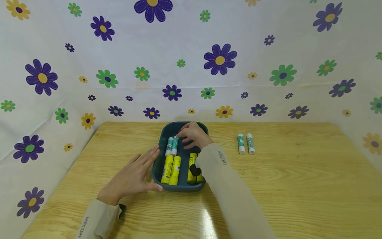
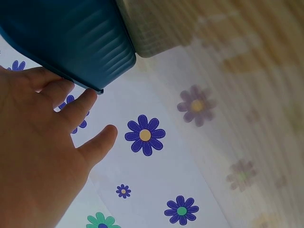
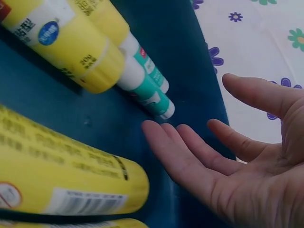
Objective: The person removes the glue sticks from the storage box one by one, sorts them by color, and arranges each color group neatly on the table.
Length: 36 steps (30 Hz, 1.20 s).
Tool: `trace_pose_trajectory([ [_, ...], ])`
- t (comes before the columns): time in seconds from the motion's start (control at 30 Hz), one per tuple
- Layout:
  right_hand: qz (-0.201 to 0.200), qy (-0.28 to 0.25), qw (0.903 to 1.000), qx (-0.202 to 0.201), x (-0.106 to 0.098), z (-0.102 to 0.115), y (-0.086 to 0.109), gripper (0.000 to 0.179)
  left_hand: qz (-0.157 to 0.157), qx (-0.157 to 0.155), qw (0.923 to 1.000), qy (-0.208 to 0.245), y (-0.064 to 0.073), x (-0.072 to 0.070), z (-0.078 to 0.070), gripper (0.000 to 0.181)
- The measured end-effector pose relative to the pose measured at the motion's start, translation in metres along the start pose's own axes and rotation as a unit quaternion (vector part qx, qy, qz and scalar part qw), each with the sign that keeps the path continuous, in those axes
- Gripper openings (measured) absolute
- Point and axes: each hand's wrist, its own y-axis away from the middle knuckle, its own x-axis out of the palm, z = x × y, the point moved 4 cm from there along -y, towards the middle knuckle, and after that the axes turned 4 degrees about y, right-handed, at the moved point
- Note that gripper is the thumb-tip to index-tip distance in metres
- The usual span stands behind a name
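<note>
A dark blue plastic bin (image 1: 182,188) sits on the table with glue sticks lying in it. My left hand (image 1: 131,177) has its fingers straight and spread, fingertips at the bin's left rim, also seen along the rim (image 2: 80,84) in the left wrist view. Over the bin's far part is my right hand (image 1: 194,134), its fingers extended and holding nothing. Its fingertips are close to the end of a green-and-white glue stick (image 3: 152,97). A second green one (image 1: 169,146) lies alongside. Two larger yellow glue sticks (image 1: 171,171) lie nearer, and more yellow ones (image 1: 192,167) on the right are partly hidden by my right sleeve.
To the right of the bin, two green-and-white glue sticks (image 1: 241,143) lie side by side on the wooden table (image 1: 298,186). A white flower-patterned cloth (image 1: 185,39) stands behind the table and at both sides.
</note>
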Motion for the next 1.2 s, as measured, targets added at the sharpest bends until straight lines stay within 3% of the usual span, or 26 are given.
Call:
trace_pose_trajectory([
  [0.9, 0.05, -0.014, 0.9985, 0.016, 0.019, -0.011, -0.012, 0.063, 0.018, -0.005, 0.9998, -0.002, -0.002, 0.0, 0.0, 0.119],
  [1.2, 0.076, -0.012, 0.997, 0.015, 0.026, -0.013, -0.013, 0.06, 0.009, 0.005, 0.9999, -0.005, -0.001, -0.001, -0.001, 0.121],
])
